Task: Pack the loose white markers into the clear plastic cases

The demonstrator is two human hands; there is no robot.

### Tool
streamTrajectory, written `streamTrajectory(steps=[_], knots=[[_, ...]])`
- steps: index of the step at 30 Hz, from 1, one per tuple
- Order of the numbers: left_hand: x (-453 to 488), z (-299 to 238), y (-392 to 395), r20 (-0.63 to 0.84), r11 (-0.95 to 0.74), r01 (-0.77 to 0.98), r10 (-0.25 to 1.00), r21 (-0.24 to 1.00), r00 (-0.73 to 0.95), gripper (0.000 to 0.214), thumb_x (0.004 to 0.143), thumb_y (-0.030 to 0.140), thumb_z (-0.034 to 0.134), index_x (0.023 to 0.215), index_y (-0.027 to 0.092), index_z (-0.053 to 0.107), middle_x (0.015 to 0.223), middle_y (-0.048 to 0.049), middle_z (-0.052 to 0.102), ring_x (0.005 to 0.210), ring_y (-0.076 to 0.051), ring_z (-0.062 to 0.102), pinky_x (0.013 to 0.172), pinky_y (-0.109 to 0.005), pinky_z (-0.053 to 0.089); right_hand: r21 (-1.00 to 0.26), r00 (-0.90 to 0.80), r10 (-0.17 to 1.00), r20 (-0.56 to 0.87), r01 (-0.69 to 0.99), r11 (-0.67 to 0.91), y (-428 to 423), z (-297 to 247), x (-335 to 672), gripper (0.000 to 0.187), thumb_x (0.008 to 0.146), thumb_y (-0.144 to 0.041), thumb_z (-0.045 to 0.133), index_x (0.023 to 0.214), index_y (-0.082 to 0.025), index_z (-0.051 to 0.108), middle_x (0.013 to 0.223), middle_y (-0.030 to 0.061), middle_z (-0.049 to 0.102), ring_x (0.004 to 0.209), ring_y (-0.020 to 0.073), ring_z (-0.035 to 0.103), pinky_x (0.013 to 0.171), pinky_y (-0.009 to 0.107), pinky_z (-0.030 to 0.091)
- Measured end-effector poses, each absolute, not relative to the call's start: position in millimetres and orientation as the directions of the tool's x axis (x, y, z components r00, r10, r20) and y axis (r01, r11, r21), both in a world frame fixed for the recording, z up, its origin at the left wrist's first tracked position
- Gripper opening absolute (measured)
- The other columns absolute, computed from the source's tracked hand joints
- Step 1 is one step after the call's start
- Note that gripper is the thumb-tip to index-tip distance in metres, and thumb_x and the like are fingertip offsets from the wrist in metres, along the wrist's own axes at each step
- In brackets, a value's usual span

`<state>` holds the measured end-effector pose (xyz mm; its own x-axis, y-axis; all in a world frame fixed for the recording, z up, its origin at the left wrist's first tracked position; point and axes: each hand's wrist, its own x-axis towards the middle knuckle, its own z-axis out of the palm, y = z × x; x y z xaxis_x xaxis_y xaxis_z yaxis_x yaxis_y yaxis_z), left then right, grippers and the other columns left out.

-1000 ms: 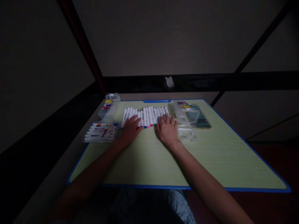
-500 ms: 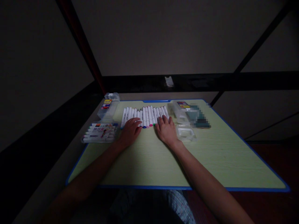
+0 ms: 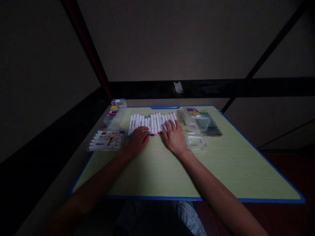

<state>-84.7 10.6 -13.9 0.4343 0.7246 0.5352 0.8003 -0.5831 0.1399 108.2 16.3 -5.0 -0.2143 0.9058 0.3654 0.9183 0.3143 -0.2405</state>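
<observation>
A row of several white markers (image 3: 152, 121) with coloured caps lies side by side at the far middle of the pale green table (image 3: 159, 170). My left hand (image 3: 137, 140) rests at the row's near left end, fingers curled against the caps. My right hand (image 3: 174, 138) lies flat on the row's right end, fingers spread over the markers. Neither hand grips anything that I can see.
A clear case full of markers (image 3: 106, 140) lies at the left edge, a clear box (image 3: 113, 114) behind it. An open clear box (image 3: 191, 117), a blurred dark object (image 3: 208, 124) and a clear lid (image 3: 196, 141) sit right of the row. Dark bars run behind the table.
Both hands have drawn slightly nearer to each other along the near ends of the markers, and the row looks a little tighter.
</observation>
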Motion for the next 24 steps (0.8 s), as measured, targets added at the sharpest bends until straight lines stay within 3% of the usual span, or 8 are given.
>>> streamTrajectory(steps=[2,4,7,10,15,19,24], knots=[[-86,-11,10,0.533,-0.565,0.815,0.733,0.129,0.423,0.017,0.084,0.016,0.043,0.092,0.016,0.058,0.105,-0.0084,0.059,0.103,-0.019,0.051,0.092,-0.036,0.043,-0.259,-0.304,0.861,0.407,0.866,0.428,10,3,106,0.037,0.091,-0.031,0.033,0.115,-0.011,0.053,0.127,0.0147,0.048,0.121,0.0253,0.038,0.098,0.038,0.033],[-90,-6,12,0.534,-0.528,0.841,0.748,0.118,0.395,0.017,0.083,0.017,0.044,0.091,0.017,0.059,0.105,-0.0086,0.059,0.103,-0.020,0.051,0.092,-0.037,0.043,-0.268,-0.417,0.837,0.355,0.812,0.518,-1,11,102,0.036,0.093,-0.030,0.027,0.097,-0.014,0.059,0.102,0.0112,0.060,0.096,0.0189,0.054,0.083,0.030,0.041],[-99,10,22,0.545,-0.413,0.900,0.792,0.144,0.276,0.018,0.080,0.017,0.045,0.090,0.015,0.060,0.100,-0.0090,0.059,0.097,-0.021,0.053,0.090,-0.036,0.043,-0.209,-0.597,0.764,0.244,0.737,0.643,-19,19,93,0.038,0.094,-0.031,0.026,0.086,-0.015,0.060,0.086,0.0079,0.064,0.078,0.0161,0.059,0.071,0.027,0.041],[-109,36,41,0.506,-0.270,0.946,0.850,0.180,0.146,0.019,0.078,0.017,0.045,0.087,0.015,0.061,0.096,-0.0084,0.061,0.096,-0.020,0.055,0.091,-0.035,0.043,-0.166,-0.729,0.669,0.144,0.649,0.743,-33,21,83,0.042,0.094,-0.032,0.025,0.082,-0.015,0.061,0.082,0.0077,0.066,0.074,0.0160,0.061,0.066,0.027,0.041],[-122,76,80,0.407,-0.119,0.949,0.913,0.291,-0.010,0.026,0.079,0.013,0.041,0.093,0.011,0.063,0.093,-0.0083,0.066,0.083,-0.016,0.061,0.080,-0.027,0.047,-0.125,-0.762,0.642,0.083,0.632,0.765,-35,16,77,0.038,0.093,-0.033,0.029,0.084,-0.016,0.062,0.084,0.0072,0.068,0.076,0.0162,0.063,0.068,0.026,0.041],[-128,77,103,0.267,0.030,0.982,0.960,0.188,-0.080,0.031,0.078,0.008,0.040,0.102,0.009,0.060,0.102,-0.0116,0.065,0.093,-0.018,0.060,0.085,-0.027,0.045,-0.119,-0.767,0.636,0.088,0.625,0.771,-32,14,79,0.039,0.094,-0.034,0.026,0.085,-0.017,0.061,0.085,0.0068,0.068,0.078,0.0165,0.063,0.069,0.027,0.042],[-129,52,107,0.166,0.051,0.990,0.984,0.128,-0.072,0.031,0.074,0.005,0.045,0.102,0.007,0.059,0.108,-0.0165,0.061,0.104,-0.024,0.056,0.091,-0.033,0.043,-0.134,-0.773,0.628,0.088,0.616,0.776,-31,14,79,0.037,0.094,-0.033,0.028,0.086,-0.016,0.060,0.086,0.0081,0.067,0.079,0.0166,0.063,0.070,0.027,0.042]])
